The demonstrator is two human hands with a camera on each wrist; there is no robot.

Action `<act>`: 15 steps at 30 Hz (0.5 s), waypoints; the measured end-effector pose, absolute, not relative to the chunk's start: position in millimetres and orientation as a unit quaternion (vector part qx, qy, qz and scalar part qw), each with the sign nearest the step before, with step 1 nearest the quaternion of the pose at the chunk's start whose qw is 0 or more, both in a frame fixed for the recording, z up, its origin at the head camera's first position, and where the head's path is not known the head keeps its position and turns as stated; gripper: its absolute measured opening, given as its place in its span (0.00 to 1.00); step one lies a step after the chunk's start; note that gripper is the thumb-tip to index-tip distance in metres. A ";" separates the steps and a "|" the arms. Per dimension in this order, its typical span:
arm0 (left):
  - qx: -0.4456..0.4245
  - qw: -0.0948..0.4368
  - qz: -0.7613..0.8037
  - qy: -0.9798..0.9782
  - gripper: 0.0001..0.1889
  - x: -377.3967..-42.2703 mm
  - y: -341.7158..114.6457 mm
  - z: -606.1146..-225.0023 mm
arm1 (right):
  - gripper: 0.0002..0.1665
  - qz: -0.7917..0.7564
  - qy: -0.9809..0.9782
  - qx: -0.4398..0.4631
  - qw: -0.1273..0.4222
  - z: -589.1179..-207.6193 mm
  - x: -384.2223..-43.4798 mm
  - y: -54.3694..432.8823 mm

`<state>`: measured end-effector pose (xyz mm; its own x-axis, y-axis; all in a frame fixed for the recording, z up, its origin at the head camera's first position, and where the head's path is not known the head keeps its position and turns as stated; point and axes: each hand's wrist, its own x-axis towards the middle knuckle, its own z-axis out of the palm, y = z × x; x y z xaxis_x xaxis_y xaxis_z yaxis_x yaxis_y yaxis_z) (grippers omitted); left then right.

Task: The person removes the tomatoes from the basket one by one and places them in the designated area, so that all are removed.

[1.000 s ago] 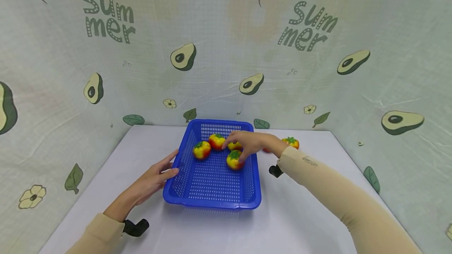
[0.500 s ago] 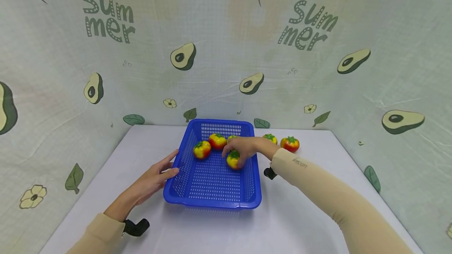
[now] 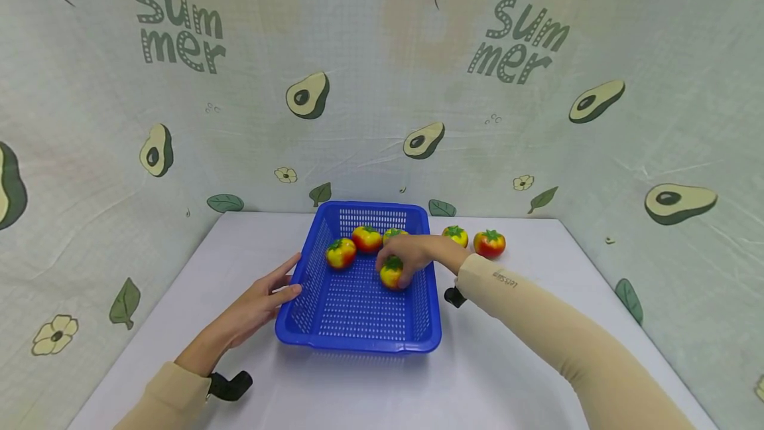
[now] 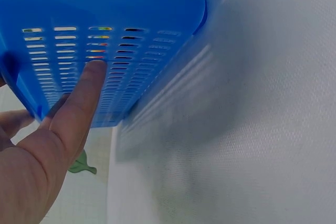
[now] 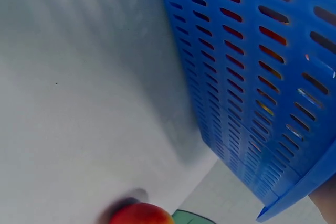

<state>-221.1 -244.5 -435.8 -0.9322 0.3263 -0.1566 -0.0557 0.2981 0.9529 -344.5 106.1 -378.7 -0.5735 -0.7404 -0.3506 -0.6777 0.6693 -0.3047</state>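
A blue plastic basket [image 3: 358, 345] with slotted walls stands on the white table. My right hand [image 3: 412, 251] reaches over its right side and curls its fingers and thumb round a red-and-yellow tomato-like fruit [image 3: 390, 274] with a green leafy top. Other such fruits lie towards the back of the basket: one on the left [image 3: 341, 254], one in the middle [image 3: 367, 239] and one partly behind my hand [image 3: 394, 234]. My left hand [image 3: 262, 297] rests against the left side, thumb and forefinger straight at the rim. In the left wrist view, a straight finger [image 4: 79, 108] touches the slotted wall [image 4: 113, 85].
Right of the basket, two more fruits sit on the table, a yellower one [image 3: 456, 236] and a redder one [image 3: 490, 244]. A pale cloth [image 3: 370, 52] printed with avocados and lettering hangs behind and beside the table [image 3: 501, 344].
My right hand has come down and closed round the fruit near the basket's right side, which has shifted slightly left. The left hand and basket stay put.
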 end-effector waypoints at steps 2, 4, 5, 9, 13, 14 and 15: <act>0.084 0.163 0.587 0.789 0.42 -221.5 -244.2 -436.3 | 0.29 -0.071 0.885 -0.403 0.224 -377.4 -344.2 106.6; 0.083 0.163 0.587 0.788 0.42 -221.9 -244.1 -436.7 | 0.29 -0.076 0.884 -0.406 0.216 -374.7 -343.6 107.6; 0.083 0.164 0.588 0.788 0.42 -222.0 -244.1 -436.8 | 0.29 -0.081 0.884 -0.408 0.212 -372.5 -343.2 108.4; 0.083 0.165 0.588 0.788 0.42 -221.7 -244.0 -436.7 | 0.30 -0.120 0.882 -0.416 0.189 -356.4 -340.0 116.3; 0.083 0.164 0.587 0.788 0.42 -221.5 -244.3 -435.7 | 0.31 -0.154 0.882 -0.421 0.143 -331.2 -337.6 134.8; 0.083 0.164 0.587 0.788 0.42 -221.6 -244.4 -435.5 | 0.31 -0.159 0.884 -0.421 0.128 -324.9 -337.9 141.4; 0.084 0.164 0.588 0.788 0.42 -221.8 -244.6 -435.3 | 0.31 -0.163 0.886 -0.419 0.114 -319.1 -338.2 148.4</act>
<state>-221.8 -244.6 -435.3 -0.9321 0.3247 -0.1604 -0.0613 0.2951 0.9535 -338.2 148.4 -319.1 -0.6231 -0.7794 -0.0652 -0.7049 0.5957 -0.3851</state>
